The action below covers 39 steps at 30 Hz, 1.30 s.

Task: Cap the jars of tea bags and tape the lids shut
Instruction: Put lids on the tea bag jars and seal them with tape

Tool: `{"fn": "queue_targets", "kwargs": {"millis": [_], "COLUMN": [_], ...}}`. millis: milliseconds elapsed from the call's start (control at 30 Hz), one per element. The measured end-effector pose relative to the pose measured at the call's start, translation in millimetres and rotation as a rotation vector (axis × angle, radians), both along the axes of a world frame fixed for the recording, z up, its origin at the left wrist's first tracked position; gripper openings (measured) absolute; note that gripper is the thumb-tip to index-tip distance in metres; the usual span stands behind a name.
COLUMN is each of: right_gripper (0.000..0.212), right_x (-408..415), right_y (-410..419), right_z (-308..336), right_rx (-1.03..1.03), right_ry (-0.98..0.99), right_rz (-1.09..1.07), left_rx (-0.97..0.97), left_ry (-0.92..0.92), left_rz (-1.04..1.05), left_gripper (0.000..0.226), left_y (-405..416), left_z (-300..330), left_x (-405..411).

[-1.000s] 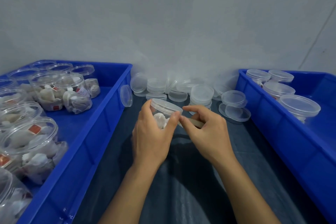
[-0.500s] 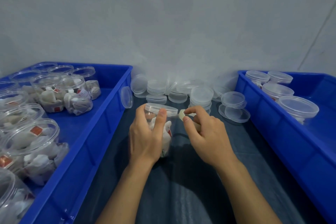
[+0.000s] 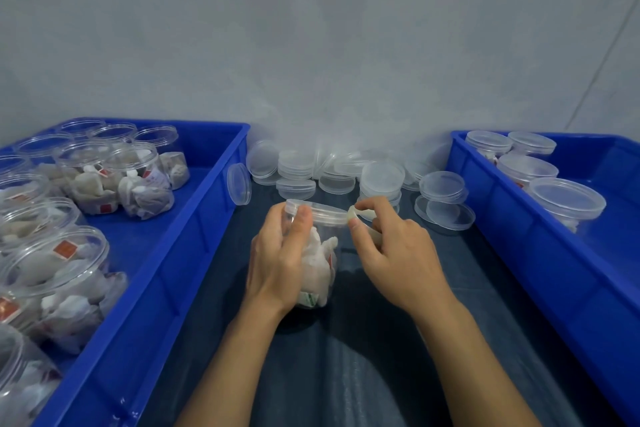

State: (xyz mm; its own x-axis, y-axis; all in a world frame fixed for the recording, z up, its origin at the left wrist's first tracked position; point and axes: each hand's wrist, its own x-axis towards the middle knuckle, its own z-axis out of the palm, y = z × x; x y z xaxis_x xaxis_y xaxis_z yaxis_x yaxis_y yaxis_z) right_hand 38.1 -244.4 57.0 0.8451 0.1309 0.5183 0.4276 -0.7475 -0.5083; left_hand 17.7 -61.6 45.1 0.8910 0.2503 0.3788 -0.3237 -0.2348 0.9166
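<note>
On the dark table, the left hand wraps and half hides a capped jar; the right hand pinches tape at its lid.

Blue crates, clear lids

A clear plastic jar packed with white tea bags stands upright on the dark tabletop, its clear lid seated on top. A strip of pale tape sits at the lid's right edge. Loose clear lids lie stacked behind it.
</note>
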Motion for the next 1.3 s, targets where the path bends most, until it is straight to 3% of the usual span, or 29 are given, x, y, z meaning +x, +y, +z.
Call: {"fn": "queue_targets", "kwargs": {"millis": [300,500,700,833,900,1000,1167,1300], "right_gripper": [0.044,0.033,0.034,0.034,0.033,0.031,0.033,0.037], "right_x": [-5.3,-6.2,-7.2,-7.8,-7.3,-7.8,-9.3,-10.5], "right_y": [-4.7,-7.9,-5.7,-2.1,-2.3,-5.0,-5.4,-4.7], "right_z": [7.4,5.9,4.7,4.4,4.0,3.6,7.8,8.4], "right_rx": [-0.090,-0.048,0.001,0.004,0.015,0.027,-0.058,-0.031], "right_ry": [0.006,0.023,0.024,0.011,0.012,0.023,0.069,0.126], "right_rz": [0.039,0.094,0.083,0.071,0.062,0.020,-0.030,-0.008], "left_rx": [-0.129,-0.216,-0.103,0.116,0.231,0.352,0.569,0.560], "left_ry": [0.043,0.126,0.035,-0.193,-0.294,-0.275,-0.061,-0.002], "left_rz": [-0.123,-0.207,0.054,0.367,0.429,0.381,0.266,0.291], "left_gripper": [0.057,0.056,0.030,0.014,0.011,0.029,0.087,0.098], "left_y": [5.8,4.0,-1.8,-9.0,-14.7,-20.3,-33.3,-31.7], "left_z": [-5.9,-8.2,-5.4,-1.8,-1.5,-4.1,-8.1,-10.1], "left_x": [5.7,8.2,6.8,-4.1,-10.2,-16.2,-15.7,-9.5]}}
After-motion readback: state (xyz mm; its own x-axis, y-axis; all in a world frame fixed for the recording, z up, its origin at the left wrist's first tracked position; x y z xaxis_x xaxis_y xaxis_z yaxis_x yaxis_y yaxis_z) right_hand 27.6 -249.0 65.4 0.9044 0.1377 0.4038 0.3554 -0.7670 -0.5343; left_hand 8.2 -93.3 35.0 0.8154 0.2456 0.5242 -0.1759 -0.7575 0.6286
